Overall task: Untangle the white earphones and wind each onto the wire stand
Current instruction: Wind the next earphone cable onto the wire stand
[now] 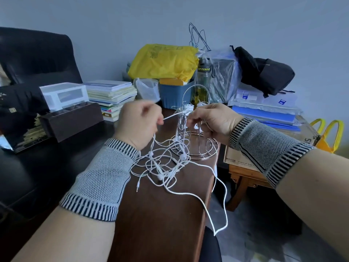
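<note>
Head view: the left hand (pixel 139 123) and right hand (pixel 209 120) each pinch a taut stretch of white earphones (pixel 166 163), tangled on the table (pixel 160 214) beside the wire stand (pixel 194 129). The cords look light, limp and snag-prone; best held near the plug.

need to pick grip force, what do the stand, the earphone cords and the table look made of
Stand: thin bare metal wire, shiny silver glints, likely steel. Earphone cords: white, smooth, limp loops, probably rubbery plastic. Table: dark reddish-brown, smooth with a soft sheen, apparently varnished wood.
</note>
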Tool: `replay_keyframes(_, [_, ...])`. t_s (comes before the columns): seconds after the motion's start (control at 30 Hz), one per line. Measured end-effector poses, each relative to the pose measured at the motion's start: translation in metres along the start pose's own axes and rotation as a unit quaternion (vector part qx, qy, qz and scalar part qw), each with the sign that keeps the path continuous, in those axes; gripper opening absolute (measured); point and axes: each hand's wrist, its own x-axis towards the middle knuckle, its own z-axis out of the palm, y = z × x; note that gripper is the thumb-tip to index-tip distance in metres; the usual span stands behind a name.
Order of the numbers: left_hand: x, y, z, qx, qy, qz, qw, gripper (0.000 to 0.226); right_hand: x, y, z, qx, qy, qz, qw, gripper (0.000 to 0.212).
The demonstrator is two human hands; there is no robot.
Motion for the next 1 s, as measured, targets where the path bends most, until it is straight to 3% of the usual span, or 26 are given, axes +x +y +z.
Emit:
replay_keyframes(0.07, [-0.007, 0.015, 0.001, 0.016, -0.148, -0.017, 0.989, 0.035, -0.001, -0.003, 0.0, 0.004, 0.0, 0.002, 1.0, 0.019])
replay_keyframes(0.13, [-0.009, 0.016, 0.008, 0.083, -0.223, -0.026, 0.971, 0.029, -0.002, -0.005, 0.0, 0.005, -0.001, 0.004, 1.0, 0.024])
replay_keyframes(0.23, [-0.004, 0.003, 0.021, 0.151, -0.185, -0.032, 0.971, 0.016, -0.003, -0.008, 0.0, 0.005, -0.002, 0.012, 1.0, 0.026])
replay_keyframes(0.33, [0.001, -0.003, 0.03, 0.2, -0.21, -0.029, 0.957, 0.032, -0.003, -0.01, 0.0, 0.006, -0.006, 0.02, 1.0, 0.025])
replay_keyframes(0.47, [0.006, -0.004, 0.03, 0.287, -0.222, -0.005, 0.932, 0.016, -0.002, -0.01, -0.001, -0.014, -0.006, 0.019, 1.0, 0.024])
replay_keyframes(0.8, [0.021, -0.006, 0.019, 0.222, -0.316, -0.055, 0.921, 0.013, 0.001, 0.0, -0.001, -0.047, 0.01, 0.036, 0.998, 0.022])
replay_keyframes(1.0, [0.02, -0.013, 0.022, 0.193, -0.271, -0.041, 0.942, 0.016, 0.001, 0.008, 0.0, -0.088, 0.014, 0.053, 0.995, 0.019])
